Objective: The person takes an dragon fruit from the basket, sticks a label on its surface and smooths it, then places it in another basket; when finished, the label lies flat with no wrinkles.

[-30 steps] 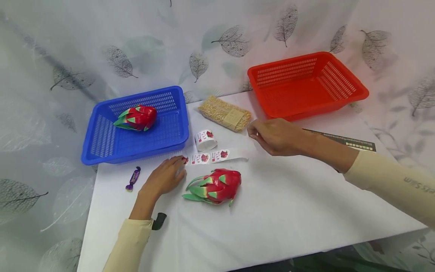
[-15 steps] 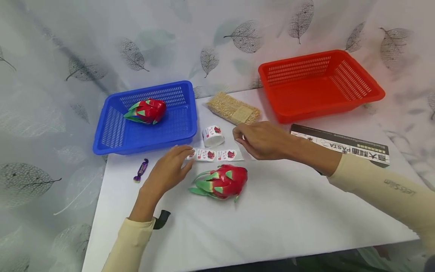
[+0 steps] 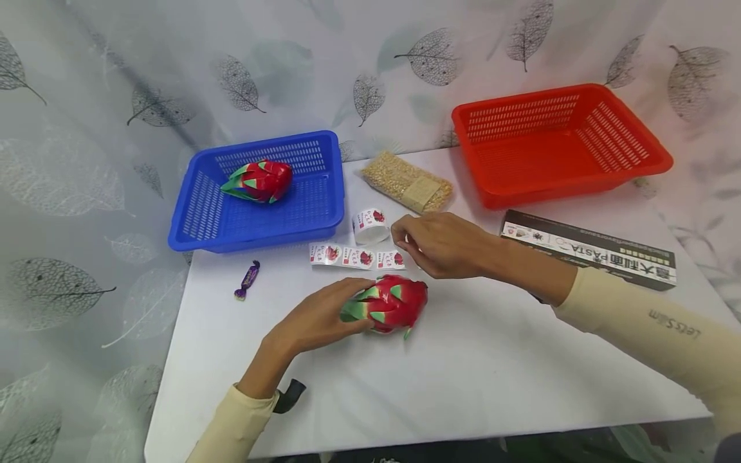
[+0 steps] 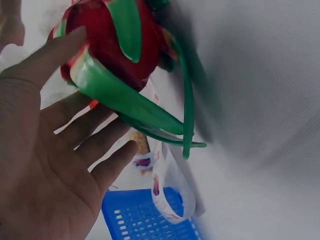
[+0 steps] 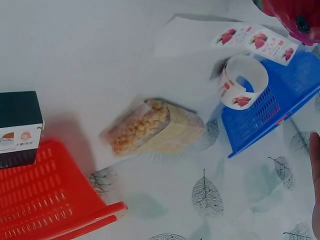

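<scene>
A red dragon fruit [image 3: 401, 301] with green leaves lies mid-table. My left hand [image 3: 327, 315] is at its leafy end, thumb on the near side and fingers on the far side. In the left wrist view those fingers are spread and fairly straight, and the thumb lies against the dragon fruit [image 4: 102, 42]. Just beyond the fruit, my right hand [image 3: 437, 245] hovers with curled fingers; what is between its fingertips is hidden. A strip of dragon fruit stickers [image 3: 357, 257] runs out beside the sticker roll [image 3: 369, 226]. In the right wrist view, blank backing continues from the sticker strip [image 5: 257, 40].
A blue basket [image 3: 255, 239] at back left contains another dragon fruit [image 3: 263, 181]. A bag of corn kernels [image 3: 408, 182] lies between it and the red basket [image 3: 570, 188]. A pasta box [image 3: 590, 251] is at right, a purple wrapped candy [image 3: 247, 280] at left.
My left hand has left the sticker strip and come toward me and right to the dragon fruit. My right hand has moved left, nearer the strip's end and the fruit.
</scene>
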Tool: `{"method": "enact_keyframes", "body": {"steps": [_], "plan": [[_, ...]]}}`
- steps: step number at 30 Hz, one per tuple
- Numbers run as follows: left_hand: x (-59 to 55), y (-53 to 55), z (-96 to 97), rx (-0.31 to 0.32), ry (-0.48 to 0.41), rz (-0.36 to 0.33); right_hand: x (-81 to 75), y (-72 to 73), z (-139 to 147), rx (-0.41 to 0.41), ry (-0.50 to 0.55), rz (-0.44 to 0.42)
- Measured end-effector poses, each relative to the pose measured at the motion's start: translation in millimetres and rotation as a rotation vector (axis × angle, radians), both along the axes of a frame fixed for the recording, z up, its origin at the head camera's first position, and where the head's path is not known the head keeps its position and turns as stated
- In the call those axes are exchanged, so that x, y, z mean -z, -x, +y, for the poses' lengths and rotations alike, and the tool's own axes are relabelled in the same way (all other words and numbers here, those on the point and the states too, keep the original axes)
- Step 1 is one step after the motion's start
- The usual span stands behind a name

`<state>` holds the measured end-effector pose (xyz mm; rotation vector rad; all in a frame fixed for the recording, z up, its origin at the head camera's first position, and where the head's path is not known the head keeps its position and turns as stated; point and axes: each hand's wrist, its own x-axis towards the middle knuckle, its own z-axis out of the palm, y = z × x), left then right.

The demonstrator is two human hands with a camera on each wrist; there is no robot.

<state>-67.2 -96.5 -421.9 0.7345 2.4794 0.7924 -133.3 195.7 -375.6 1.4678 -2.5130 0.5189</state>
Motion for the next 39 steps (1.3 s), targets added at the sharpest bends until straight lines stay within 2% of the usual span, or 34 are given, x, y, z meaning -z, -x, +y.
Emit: {"method": "enact_keyframes", "body": {"steps": [4, 8, 14, 17, 19, 22, 24, 26, 31, 33, 36, 39], "plan": [[4.0, 1.1, 1.9, 0.001, 0.017, 0.014, -2.3, -1.7, -0.7, 0.0, -0.058, -0.006], [4.8, 2.1, 2.1, -0.003, 0.02, 0.015, -2.1, -1.7, -4.4, -0.027, -0.177, 0.025], [5.2, 2.7, 1.6, 0.001, 0.027, 0.016, 12.3, -5.0, -22.0, -0.161, -0.356, 0.145], [5.0, 2.7, 1.6, 0.006, 0.029, 0.023, 20.6, -6.9, -30.0, -0.212, -0.399, 0.22], [4.9, 2.9, 1.6, 0.008, 0.031, 0.027, 23.6, -8.0, -33.1, -0.213, -0.413, 0.244], [4.6, 3.4, 1.2, 0.004, 0.035, 0.026, 24.8, -9.0, -34.6, -0.186, -0.416, 0.209], [4.5, 3.6, 0.7, -0.001, 0.037, 0.026, 25.0, -9.5, -35.1, -0.149, -0.401, 0.135], [4.1, 4.1, 1.1, 0.0, 0.038, 0.026, 25.2, -10.3, -33.7, -0.098, -0.361, 0.023], [3.9, 4.2, 1.1, 0.006, 0.035, 0.03, 26.8, -9.5, -25.8, 0.043, -0.198, -0.336], [3.8, 4.2, 0.8, 0.005, 0.035, 0.03, 26.0, -7.2, -21.4, 0.075, -0.151, -0.488], [3.3, 4.6, 1.5, 0.002, 0.037, 0.029, 24.7, -2.5, -14.9, 0.075, -0.095, -0.681], [3.0, 4.8, 2.3, 0.0, 0.034, 0.025, 25.7, 2.1, -11.6, 0.027, -0.029, -0.809]]}}
